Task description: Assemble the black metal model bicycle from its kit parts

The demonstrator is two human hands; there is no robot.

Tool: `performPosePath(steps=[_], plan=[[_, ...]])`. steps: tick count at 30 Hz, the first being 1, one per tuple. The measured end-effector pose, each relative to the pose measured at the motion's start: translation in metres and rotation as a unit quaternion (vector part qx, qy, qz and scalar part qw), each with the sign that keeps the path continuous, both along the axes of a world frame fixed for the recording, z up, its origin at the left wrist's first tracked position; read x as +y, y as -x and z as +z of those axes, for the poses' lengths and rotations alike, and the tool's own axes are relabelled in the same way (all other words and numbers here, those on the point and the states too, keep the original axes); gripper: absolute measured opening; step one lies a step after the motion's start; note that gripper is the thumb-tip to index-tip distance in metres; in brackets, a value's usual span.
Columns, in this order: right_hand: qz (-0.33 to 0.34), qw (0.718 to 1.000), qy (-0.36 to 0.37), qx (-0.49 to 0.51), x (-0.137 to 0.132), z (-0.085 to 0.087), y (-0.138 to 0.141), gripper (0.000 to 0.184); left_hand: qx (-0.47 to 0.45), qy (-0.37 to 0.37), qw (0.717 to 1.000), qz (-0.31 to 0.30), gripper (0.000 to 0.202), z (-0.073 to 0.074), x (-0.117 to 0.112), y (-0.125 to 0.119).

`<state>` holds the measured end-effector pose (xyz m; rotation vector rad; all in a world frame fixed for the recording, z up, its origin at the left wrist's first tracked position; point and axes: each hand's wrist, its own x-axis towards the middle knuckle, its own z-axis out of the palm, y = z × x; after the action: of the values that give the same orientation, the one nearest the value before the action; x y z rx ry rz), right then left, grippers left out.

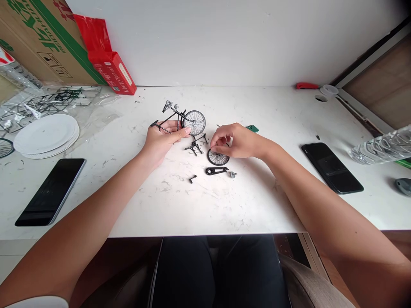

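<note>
My left hand (167,137) is closed around a black model bicycle (175,117), its thumb against the spoked wheel fitted at the right end. The handlebar end points up and left. My right hand (236,141) bends over a loose spoked wheel (218,159), thumb and fingertips pinched together at its upper left rim; the hand hides part of it. Between the hands lie small black frame parts (194,146). Nearer me are a black chain-guard piece (216,171), a small grey part (232,174) and a little black crank-like piece (192,178).
Phones lie at left (50,191) and right (332,167). Further left are white plates (46,133) and black parts frames (54,102). A red box (114,72) stands at the back. A green piece (252,128) lies behind my right hand; a clear bottle (382,145) is far right.
</note>
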<state>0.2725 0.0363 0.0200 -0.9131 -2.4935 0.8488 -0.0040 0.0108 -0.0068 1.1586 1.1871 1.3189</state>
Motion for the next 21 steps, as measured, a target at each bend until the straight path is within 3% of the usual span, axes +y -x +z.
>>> performPosePath(steps=[3, 8, 14, 21], plan=[[0.012, 0.998, 0.059, -0.011, -0.003, 0.006, -0.001, 0.008, 0.004, -0.002, 1.0, -0.006, 0.038, -0.001, 0.0, 0.0], [0.005, 0.997, 0.069, -0.027, -0.006, 0.007, 0.005, 0.007, 0.004, -0.006, 1.0, -0.007, 0.039, 0.002, 0.0, 0.001], [0.009, 0.999, 0.007, -0.053, -0.015, 0.012, 0.012, 0.01, 0.005, 0.007, 1.0, 0.007, 0.046, 0.005, 0.0, 0.0], [-0.079, 0.99, -0.098, 0.067, -0.014, -0.003, 0.02, 0.013, 0.006, -0.002, 1.0, -0.009, 0.045, 0.001, -0.002, -0.002]])
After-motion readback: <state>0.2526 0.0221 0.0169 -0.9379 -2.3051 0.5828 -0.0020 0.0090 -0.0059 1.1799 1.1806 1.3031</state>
